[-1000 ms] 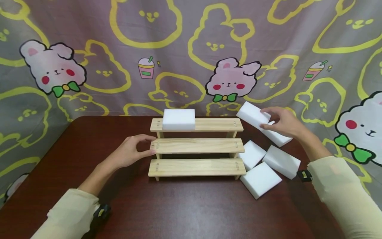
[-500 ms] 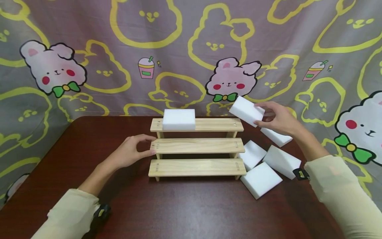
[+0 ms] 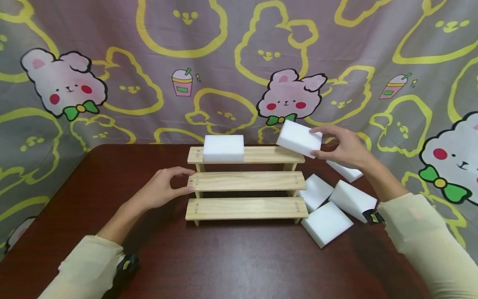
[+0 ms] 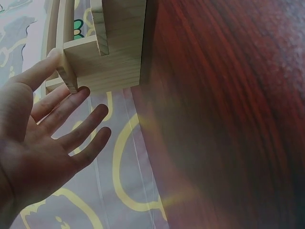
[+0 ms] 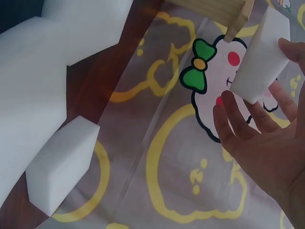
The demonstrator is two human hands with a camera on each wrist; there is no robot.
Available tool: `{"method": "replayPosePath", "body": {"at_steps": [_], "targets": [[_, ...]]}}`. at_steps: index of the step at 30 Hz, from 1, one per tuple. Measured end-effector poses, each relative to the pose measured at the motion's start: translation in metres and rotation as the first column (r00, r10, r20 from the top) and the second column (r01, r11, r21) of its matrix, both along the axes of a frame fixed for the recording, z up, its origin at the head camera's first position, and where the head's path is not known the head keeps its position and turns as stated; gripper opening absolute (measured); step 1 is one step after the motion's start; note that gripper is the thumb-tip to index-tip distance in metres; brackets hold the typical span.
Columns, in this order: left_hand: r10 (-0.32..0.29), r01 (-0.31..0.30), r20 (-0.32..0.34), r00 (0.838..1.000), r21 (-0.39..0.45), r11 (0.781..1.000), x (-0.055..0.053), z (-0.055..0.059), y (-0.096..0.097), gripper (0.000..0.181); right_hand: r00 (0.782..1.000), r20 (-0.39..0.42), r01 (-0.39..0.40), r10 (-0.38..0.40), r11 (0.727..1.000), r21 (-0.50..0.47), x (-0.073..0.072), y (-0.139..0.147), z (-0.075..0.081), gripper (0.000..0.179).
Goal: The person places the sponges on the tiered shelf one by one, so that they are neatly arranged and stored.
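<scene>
A three-step wooden display stand (image 3: pixel 246 181) stands on the table, with one white foam block (image 3: pixel 223 148) lying on its top step toward the left. My left hand (image 3: pixel 160 189) grips the left end of the middle step. In the left wrist view the thumb lies on one face of the board end (image 4: pixel 66 71) and fingertips on the other, the remaining fingers spread below. Another white foam block (image 3: pixel 298 139) is pinched between thumb and fingers of my right hand (image 3: pixel 345 145). It is tilted and overlaps the right end of the top step in the head view.
Several more white foam blocks (image 3: pixel 326 224) lie on the dark red table (image 3: pixel 231 257) to the right of the stand, one partly behind the right hand. A cartoon-print curtain (image 3: pixel 216 50) hangs right behind the table.
My right hand has lifted the foam block from the pile on the right and moved it left to the top step's right end. The left hand has stayed at the stand.
</scene>
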State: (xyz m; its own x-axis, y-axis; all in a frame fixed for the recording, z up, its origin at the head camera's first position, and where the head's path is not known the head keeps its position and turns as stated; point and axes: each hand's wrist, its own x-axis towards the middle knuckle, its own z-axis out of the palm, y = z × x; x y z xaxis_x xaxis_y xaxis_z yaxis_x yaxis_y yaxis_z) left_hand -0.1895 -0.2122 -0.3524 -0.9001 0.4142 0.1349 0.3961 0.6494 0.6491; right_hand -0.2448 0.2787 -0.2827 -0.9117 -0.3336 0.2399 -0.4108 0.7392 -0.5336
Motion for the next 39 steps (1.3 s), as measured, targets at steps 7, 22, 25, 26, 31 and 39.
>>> {"method": "replayPosePath", "body": {"at_steps": [7, 22, 25, 26, 31, 39], "targets": [[-0.007, 0.007, -0.008, 1.0, -0.002, 1.0, 0.0, -0.002, -0.001, 0.048, 0.998, 0.022, -0.063, 0.064, 0.997, -0.036, 0.0, -0.006, -0.002, 0.058], [-0.003, 0.002, -0.015, 1.0, -0.01, 1.0, 0.0, -0.001, 0.0, 0.048, 0.987, 0.008, -0.16, 0.161, 0.985, -0.064, -0.002, -0.023, -0.006, 0.057], [-0.001, 0.001, -0.009, 1.0, -0.007, 1.0, 0.0, -0.001, 0.0, 0.048, 0.986, 0.011, -0.166, 0.167, 0.984, -0.07, -0.001, -0.026, -0.006, 0.053], [-0.001, 0.001, -0.008, 1.0, -0.006, 1.0, 0.0, -0.001, 0.0, 0.048, 0.986, 0.01, -0.167, 0.168, 0.984, -0.07, -0.001, -0.027, -0.006, 0.052], [0.0, 0.0, -0.008, 1.0, -0.005, 1.0, 0.0, -0.001, 0.001, 0.048, 0.984, 0.011, -0.175, 0.176, 0.981, -0.079, -0.002, -0.03, -0.005, 0.051], [-0.003, 0.003, -0.01, 1.0, -0.005, 1.0, -0.002, -0.001, 0.002, 0.048, 0.984, 0.027, -0.174, 0.176, 0.982, -0.076, -0.003, -0.036, -0.005, 0.05]]}}
